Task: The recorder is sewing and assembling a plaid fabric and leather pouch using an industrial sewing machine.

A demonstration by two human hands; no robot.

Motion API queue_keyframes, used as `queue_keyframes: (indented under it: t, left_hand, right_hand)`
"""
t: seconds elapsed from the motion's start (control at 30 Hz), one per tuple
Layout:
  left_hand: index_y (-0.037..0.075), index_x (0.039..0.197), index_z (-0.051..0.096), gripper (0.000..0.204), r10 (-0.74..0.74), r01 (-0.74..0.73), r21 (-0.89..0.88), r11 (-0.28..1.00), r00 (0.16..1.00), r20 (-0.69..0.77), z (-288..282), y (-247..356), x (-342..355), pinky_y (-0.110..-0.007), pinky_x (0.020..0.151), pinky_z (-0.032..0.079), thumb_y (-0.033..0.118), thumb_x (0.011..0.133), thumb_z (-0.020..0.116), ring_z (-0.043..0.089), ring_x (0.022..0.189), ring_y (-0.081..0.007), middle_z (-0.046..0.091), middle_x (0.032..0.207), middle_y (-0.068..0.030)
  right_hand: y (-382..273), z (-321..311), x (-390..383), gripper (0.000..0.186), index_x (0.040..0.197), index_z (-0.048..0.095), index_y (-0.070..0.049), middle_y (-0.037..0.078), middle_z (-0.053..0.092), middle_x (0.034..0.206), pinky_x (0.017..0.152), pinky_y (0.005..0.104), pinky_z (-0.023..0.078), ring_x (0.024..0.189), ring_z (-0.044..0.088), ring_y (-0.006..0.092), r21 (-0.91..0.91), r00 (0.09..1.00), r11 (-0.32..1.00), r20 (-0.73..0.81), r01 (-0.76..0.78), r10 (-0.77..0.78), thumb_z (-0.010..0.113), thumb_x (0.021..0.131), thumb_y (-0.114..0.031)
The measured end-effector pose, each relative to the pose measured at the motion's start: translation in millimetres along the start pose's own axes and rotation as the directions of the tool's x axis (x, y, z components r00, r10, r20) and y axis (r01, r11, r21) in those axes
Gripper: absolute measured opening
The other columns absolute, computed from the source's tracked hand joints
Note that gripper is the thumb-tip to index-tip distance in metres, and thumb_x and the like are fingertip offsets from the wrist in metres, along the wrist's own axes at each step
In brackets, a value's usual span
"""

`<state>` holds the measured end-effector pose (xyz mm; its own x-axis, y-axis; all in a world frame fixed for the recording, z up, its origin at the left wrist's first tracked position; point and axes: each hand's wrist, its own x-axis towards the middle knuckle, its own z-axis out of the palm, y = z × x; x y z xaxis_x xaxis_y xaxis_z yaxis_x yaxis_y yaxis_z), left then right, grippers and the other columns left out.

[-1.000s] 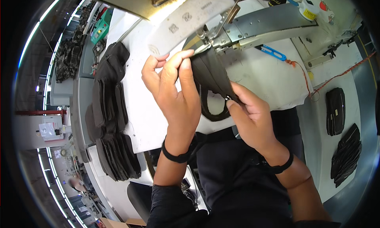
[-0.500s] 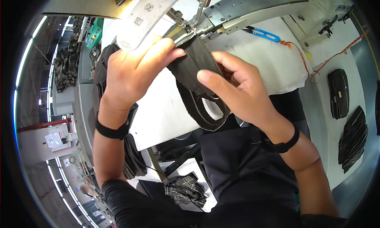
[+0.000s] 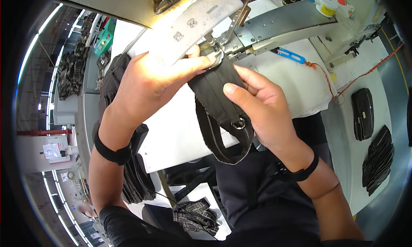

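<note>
- The dark fabric piece [image 3: 210, 92] sits between both hands, its upper end at the sewing machine's needle area [image 3: 219, 48]; its long axis runs from about 11 to 5 o'clock.
- The left hand [image 3: 161, 77] is nearer the needle, fingertips on the upper end; whether it pinches, I cannot tell.
- The right hand [image 3: 267, 107] grips the edge at 3 o'clock, thumb on top; the cloth lies toward its 9.
- Matte, seamed cloth carries a shiny metal ring [image 3: 238, 124] toward 5; below, a metal-toothed zipper strip [image 3: 213, 137] hangs in a rounded loop.
</note>
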<state>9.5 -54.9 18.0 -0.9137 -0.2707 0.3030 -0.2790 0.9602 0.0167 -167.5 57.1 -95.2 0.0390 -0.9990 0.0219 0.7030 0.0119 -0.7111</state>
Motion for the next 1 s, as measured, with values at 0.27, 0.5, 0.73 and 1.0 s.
queue_keyframes:
  t: [0.27,0.5,0.73,1.0]
  left_hand:
    - [0.008,0.118,0.079,0.041,-0.052,0.055,-0.068,0.996,0.997,0.049,-2.9,6.6,5.1,-0.035,0.074,0.055,-0.008,0.08,0.08,0.067,0.084,-0.0241,0.068,0.091,-0.0071]
    - [0.007,0.113,0.08,0.031,-0.222,0.223,-0.033,0.974,0.975,0.032,0.8,14.8,0.9,-0.034,0.077,0.056,-0.004,0.084,0.079,0.07,0.084,-0.0252,0.072,0.095,-0.0104]
    - [0.006,0.113,0.078,0.029,-0.239,0.23,0.12,0.966,0.969,0.06,1.4,29.1,5.4,-0.035,0.071,0.056,-0.002,0.086,0.078,0.07,0.08,-0.0253,0.072,0.094,-0.0094]
    - [0.006,0.112,0.078,0.025,-0.216,0.22,0.198,0.955,0.975,-0.043,12.8,40.6,2.5,-0.033,0.066,0.058,0.0,0.088,0.076,0.072,0.073,-0.0267,0.073,0.096,-0.0071]
  right_hand:
    - [3.0,-1.5,-0.2,0.036,0.139,0.06,0.006,0.002,0.072,0.104,0.077,0.0197,0.053,0.088,0.063,0.0012,-0.098,0.997,0.993,-0.036,0.061,-0.065,0.062,0.105,-0.005]
    - [5.4,-2.9,6.1,0.031,0.134,0.064,0.006,0.002,0.072,0.097,0.071,0.0182,0.052,0.081,0.062,0.0005,-0.168,0.992,0.981,-0.061,0.098,-0.11,0.062,0.105,-0.006]
    - [6.3,-1.0,9.2,0.026,0.128,0.067,0.005,0.0,0.071,0.093,0.068,0.0178,0.05,0.078,0.06,-0.0002,-0.206,0.988,0.97,-0.061,0.129,-0.144,0.063,0.104,-0.006]
    - [17.1,-4.1,9.9,0.019,0.119,0.069,0.002,-0.001,0.069,0.088,0.065,0.0181,0.048,0.075,0.058,0.0,-0.228,0.982,0.964,-0.095,0.138,-0.163,0.066,0.104,-0.008]
